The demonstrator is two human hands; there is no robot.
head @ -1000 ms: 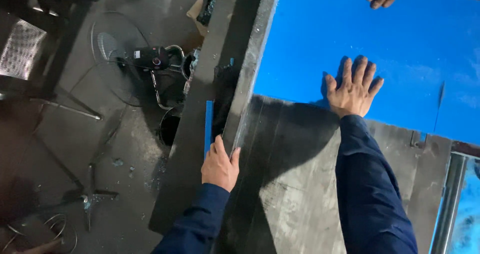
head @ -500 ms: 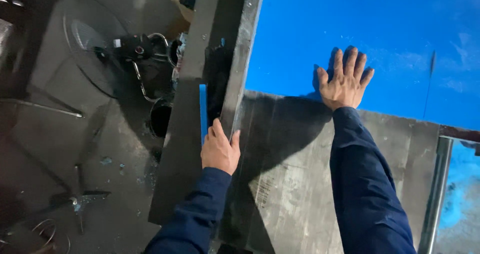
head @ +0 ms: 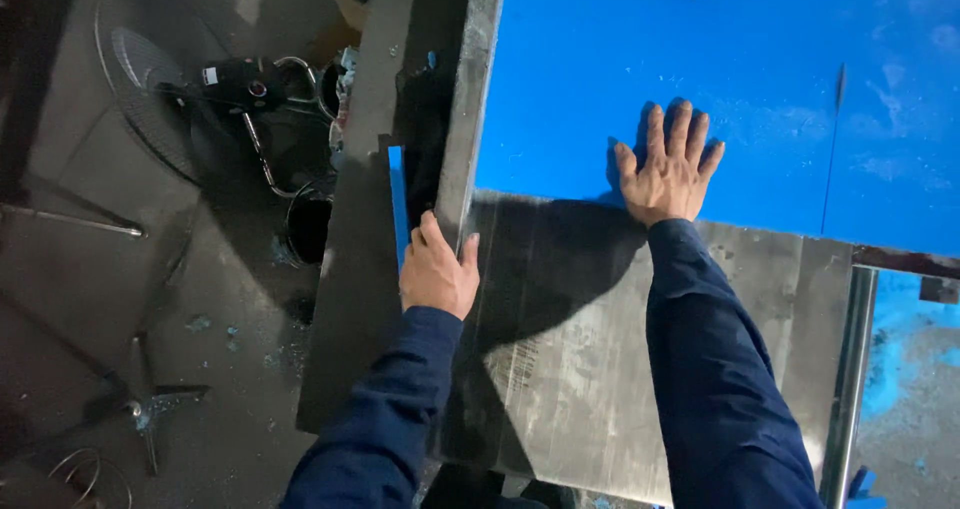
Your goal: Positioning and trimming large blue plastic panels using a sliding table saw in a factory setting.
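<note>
I see my right hand (head: 668, 169) spread flat on the blue sheet (head: 700, 79); my left hand (head: 437, 269) grips a narrow blue strip (head: 397, 201) (at the desk (head: 600, 369) edge).

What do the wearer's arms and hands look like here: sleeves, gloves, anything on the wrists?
Both arms are in long dark navy sleeves of plain fabric, reaching to the wrists, with no visible markings. The left hand and right hand are bare: no gloves. No watch or ring shows.

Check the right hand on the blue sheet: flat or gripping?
Flat. The right hand lies palm down, fingers spread, on the blue sheet; no edge is gripped.
</note>
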